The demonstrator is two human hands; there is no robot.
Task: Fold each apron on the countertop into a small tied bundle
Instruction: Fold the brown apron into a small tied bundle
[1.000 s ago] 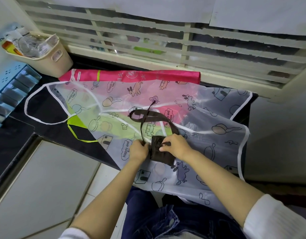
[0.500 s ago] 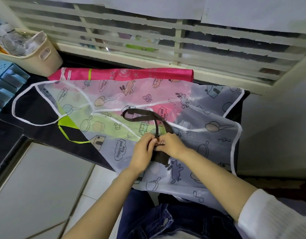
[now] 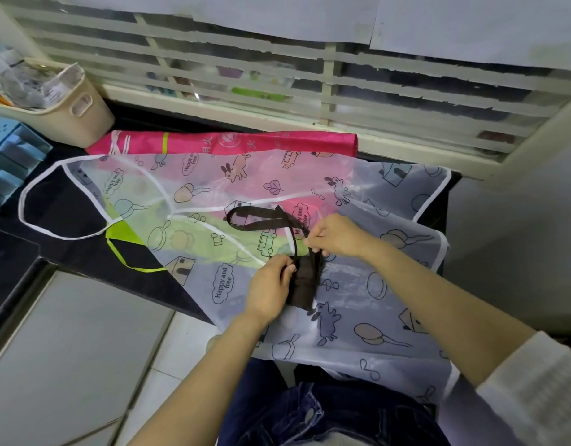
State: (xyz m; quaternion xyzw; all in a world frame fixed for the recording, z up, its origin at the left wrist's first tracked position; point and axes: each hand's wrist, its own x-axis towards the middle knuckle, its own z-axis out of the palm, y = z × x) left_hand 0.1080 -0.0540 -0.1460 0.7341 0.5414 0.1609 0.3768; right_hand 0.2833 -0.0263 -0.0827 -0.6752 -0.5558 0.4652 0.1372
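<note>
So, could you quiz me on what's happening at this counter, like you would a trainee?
1. True or false: the left hand grips the brown bundle, which lies on the see-through apron.
2. What does the right hand pinch?
3. Which lies nearest the window: A the pink apron, B the see-through apron, C the brown bundle?

Key: 1 true; 2 the brown strap; 3 A.

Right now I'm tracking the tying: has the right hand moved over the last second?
Yes. The right hand went from the brown bundle toward the window, judged against the printed apron, and pinches the brown strap.
</note>
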